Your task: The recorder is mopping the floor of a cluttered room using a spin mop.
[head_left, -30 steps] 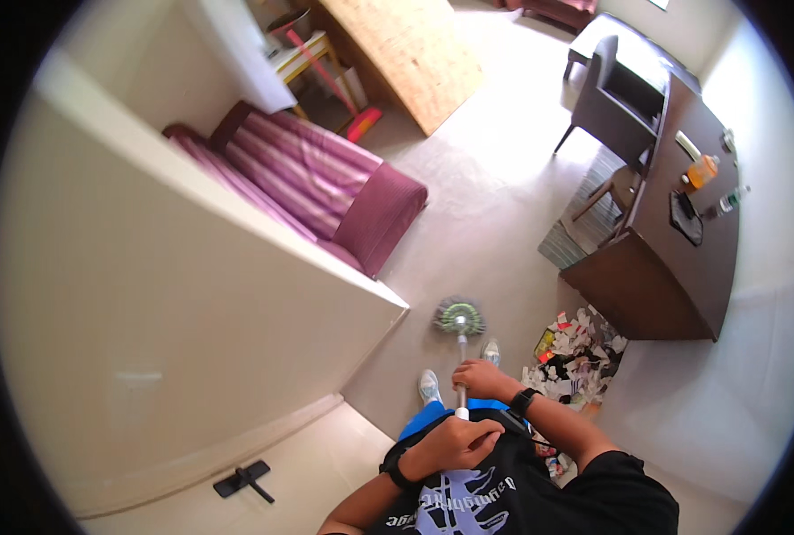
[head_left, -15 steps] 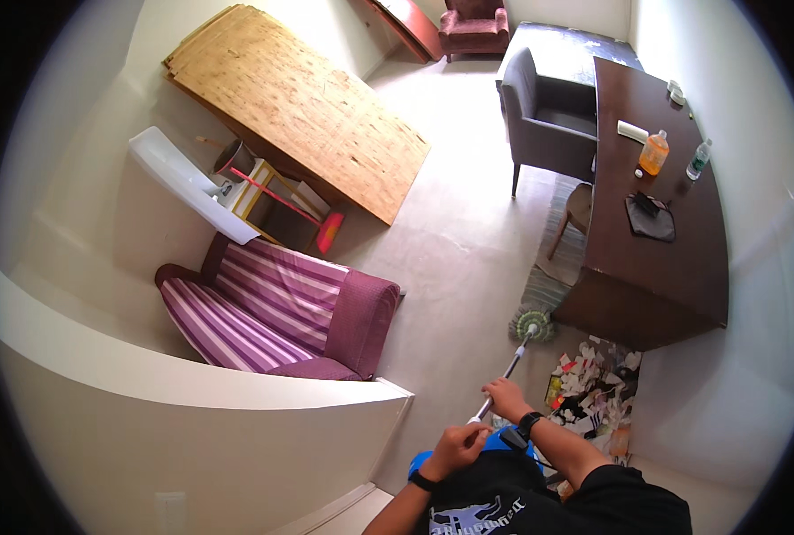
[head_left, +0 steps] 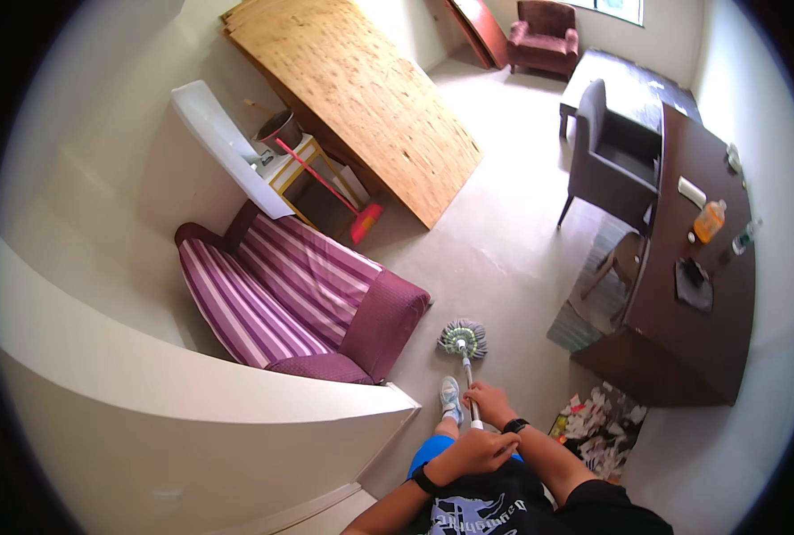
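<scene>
A mop (head_left: 463, 341) with a round grey-and-green head rests on the floor, right of the sofa's end. Its metal handle runs back toward my body. My right hand (head_left: 489, 403) is wrapped round the shaft, the farther of my two hands from my body. Close behind it, my left hand (head_left: 481, 451) is closed at the handle's white upper end, with its fingers partly hidden. My foot in a light shoe (head_left: 451, 398) stands just left of the shaft.
At left are a striped purple sofa (head_left: 299, 294) and a low wall (head_left: 201, 406). A red broom (head_left: 366, 223) leans by wooden boards (head_left: 361, 98). The desk (head_left: 695, 325), grey armchair (head_left: 615, 165) and a pile of paper scraps (head_left: 597, 428) are at right.
The mop head has swung left, from beside the desk's corner to near the sofa's end. Both hands keep hold of the handle. The view has shifted, and my foot now shows.
</scene>
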A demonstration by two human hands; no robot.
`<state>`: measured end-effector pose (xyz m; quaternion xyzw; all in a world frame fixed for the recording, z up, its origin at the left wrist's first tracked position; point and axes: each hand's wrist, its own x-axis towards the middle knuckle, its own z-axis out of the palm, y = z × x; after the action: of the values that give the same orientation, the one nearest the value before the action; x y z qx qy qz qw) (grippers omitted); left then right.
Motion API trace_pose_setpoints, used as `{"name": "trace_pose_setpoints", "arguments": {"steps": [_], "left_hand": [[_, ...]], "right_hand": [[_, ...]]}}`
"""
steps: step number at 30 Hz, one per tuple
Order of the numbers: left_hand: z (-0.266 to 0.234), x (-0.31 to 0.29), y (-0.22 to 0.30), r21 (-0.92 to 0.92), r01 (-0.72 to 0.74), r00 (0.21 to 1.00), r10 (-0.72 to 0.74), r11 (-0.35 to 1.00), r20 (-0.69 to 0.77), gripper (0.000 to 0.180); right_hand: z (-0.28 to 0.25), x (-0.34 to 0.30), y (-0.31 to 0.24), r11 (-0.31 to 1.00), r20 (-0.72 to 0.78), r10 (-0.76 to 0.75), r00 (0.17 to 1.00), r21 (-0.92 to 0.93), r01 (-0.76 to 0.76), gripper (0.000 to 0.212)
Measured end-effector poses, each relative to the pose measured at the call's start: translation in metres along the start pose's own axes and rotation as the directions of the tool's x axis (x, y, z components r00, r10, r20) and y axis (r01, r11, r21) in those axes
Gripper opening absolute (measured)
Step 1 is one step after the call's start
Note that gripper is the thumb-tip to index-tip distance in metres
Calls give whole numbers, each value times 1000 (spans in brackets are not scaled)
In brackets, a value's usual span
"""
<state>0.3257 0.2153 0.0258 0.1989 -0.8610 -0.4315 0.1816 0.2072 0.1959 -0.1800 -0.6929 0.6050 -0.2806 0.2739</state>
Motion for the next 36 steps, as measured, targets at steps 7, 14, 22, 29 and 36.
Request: {"name": "trace_pose_setpoints", "arguments": {"steps": [7,14,22,29,36], "left_hand": [[-81,49,-51,-78,-86,967,102,993,233,15],[-154,113,-92,-400,-188,960,253,897,116,15],[-190,131,-128,-339,-196,965,242,920,98,16],[-226,153,-165,-338,-108,990,132,935,48,13],[-282,233,-192,-256,-46,994,18,965,-111,11]], "right_hand": [[-5,72,-3,984,4,175,985,-37,-174,15],[-25,141,-13,918,-58,381,923,-97,-385,15],[-33,173,-14,924,-21,376,926,-59,-377,23],[-20,257,20,958,-192,283,940,96,-269,23],[-97,399,28,987,-25,150,988,-62,-152,25]]}}
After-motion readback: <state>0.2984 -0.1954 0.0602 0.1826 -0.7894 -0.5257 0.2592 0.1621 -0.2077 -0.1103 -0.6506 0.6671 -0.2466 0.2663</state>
